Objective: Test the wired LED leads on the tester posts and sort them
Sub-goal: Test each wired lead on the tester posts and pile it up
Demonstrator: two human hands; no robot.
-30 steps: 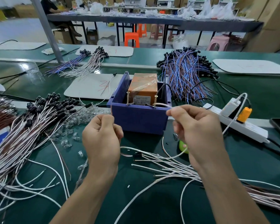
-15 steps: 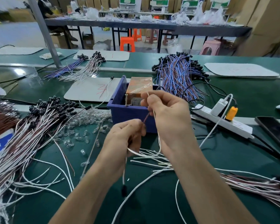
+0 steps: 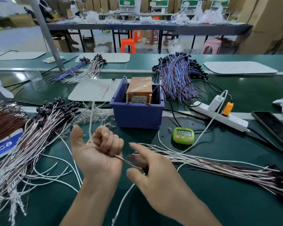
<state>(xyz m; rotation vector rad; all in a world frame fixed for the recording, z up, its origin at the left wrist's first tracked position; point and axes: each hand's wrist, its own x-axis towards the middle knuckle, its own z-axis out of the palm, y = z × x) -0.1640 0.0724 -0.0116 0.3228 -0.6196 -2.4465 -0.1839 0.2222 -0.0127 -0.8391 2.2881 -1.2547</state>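
Observation:
My left hand (image 3: 96, 152), palm up in front of the blue bin (image 3: 136, 115), is curled shut on one white-and-brown LED lead (image 3: 90, 123) that rises from the fist toward the far side. My right hand (image 3: 153, 170) hovers just right of it with fingers spread and blurred, over the near ends of a lead bundle (image 3: 219, 167) lying to the right. Inside the bin sits the orange tester (image 3: 140, 89) with two brass posts (image 3: 126, 97) at its front. A big pile of black-capped leads (image 3: 39, 128) covers the left of the green mat.
A green timer (image 3: 183, 135) lies right of the bin. Behind it are a white power strip (image 3: 219, 115) with an orange plug, a phone (image 3: 274, 128) and a blue-and-brown wire heap (image 3: 178, 77). Loose clear LEDs (image 3: 95, 117) lie left of the bin. White pads lie farther back.
Both hands have dropped from the tester posts toward me. The left hand turned palm up, keeping the lead; the right hand let go and opened over the right-hand bundle.

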